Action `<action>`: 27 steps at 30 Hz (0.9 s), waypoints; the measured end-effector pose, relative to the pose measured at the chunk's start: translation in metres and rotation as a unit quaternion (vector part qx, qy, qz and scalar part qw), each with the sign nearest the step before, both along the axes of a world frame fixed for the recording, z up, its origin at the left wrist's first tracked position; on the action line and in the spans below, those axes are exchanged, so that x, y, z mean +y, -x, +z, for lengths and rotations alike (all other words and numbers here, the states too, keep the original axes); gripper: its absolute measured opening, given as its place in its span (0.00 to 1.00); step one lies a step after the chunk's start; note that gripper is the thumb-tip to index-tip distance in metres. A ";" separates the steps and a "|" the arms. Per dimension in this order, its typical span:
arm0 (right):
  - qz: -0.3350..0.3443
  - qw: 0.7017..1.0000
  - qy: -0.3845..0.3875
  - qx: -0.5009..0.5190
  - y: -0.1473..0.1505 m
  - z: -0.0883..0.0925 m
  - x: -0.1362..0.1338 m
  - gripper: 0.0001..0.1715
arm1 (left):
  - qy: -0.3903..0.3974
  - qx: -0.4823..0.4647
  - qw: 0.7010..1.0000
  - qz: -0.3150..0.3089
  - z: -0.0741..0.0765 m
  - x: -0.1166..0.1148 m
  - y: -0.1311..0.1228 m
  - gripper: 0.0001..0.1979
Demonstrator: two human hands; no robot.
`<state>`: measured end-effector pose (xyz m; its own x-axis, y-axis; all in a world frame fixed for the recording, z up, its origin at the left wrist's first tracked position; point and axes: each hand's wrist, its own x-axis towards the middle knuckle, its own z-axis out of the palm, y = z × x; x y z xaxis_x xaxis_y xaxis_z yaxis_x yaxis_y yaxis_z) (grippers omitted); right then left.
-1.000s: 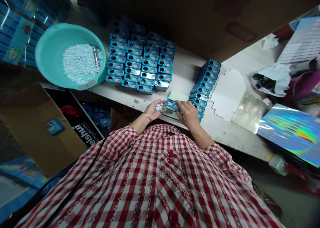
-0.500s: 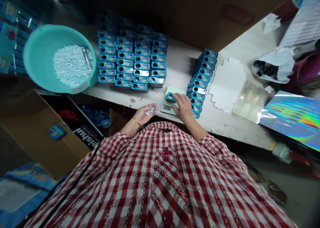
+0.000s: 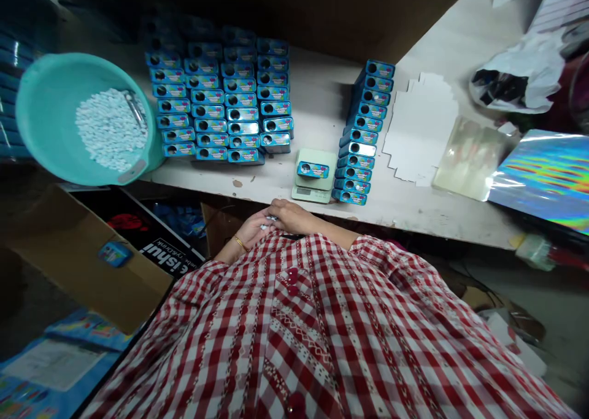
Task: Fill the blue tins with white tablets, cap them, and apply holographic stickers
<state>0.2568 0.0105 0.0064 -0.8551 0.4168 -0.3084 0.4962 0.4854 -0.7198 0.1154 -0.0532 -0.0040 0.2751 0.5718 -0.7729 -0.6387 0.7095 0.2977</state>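
"In the head view, what are we holding?"

"Our left grip (image 3: 252, 230) is cupped, partly closed around little white sweets (image 3: 264, 227). Our right grip (image 3: 288, 216) bends over it; we can't tell if that one has any."

"And our blue tin (image 3: 317, 170)?"

"It sits on the scale (image 3: 324, 158), near the front edge of our counter (image 3: 257, 186). Our green tub (image 3: 50, 112) sits farther left, by that same edge."

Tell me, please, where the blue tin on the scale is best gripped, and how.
Probably pinch the blue tin across its narrow width near the right end, from above: its opening sits at the left end, and the digital scale lies underneath.
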 end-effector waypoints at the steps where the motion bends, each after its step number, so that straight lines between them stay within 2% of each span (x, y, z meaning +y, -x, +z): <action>1: 0.011 1.000 -0.004 -0.005 0.001 0.002 0.000 0.14 | 0.002 0.001 1.000 0.003 0.000 0.000 0.000 0.14; 5: 0.019 0.999 -0.033 -0.013 0.001 0.005 0.000 0.14 | 0.008 0.010 1.000 0.003 -0.001 0.001 0.000 0.14; 10: 0.012 0.999 -0.042 -0.006 -0.002 -0.003 -0.001 0.10 | 0.010 0.001 1.000 -0.009 -0.001 0.001 0.000 0.15; 17: 0.002 0.999 -0.054 0.003 -0.002 -0.009 -0.002 0.09 | 0.010 -0.006 1.000 -0.009 0.003 0.004 -0.002 0.16; 22: -0.048 0.997 -0.052 0.039 -0.008 -0.011 0.000 0.11 | -0.002 -0.032 0.999 0.021 0.004 0.014 -0.007 0.16; 27: -0.175 0.978 -0.086 0.077 -0.030 0.004 0.026 0.10 | -0.025 -0.037 0.997 0.063 0.007 0.044 -0.019 0.18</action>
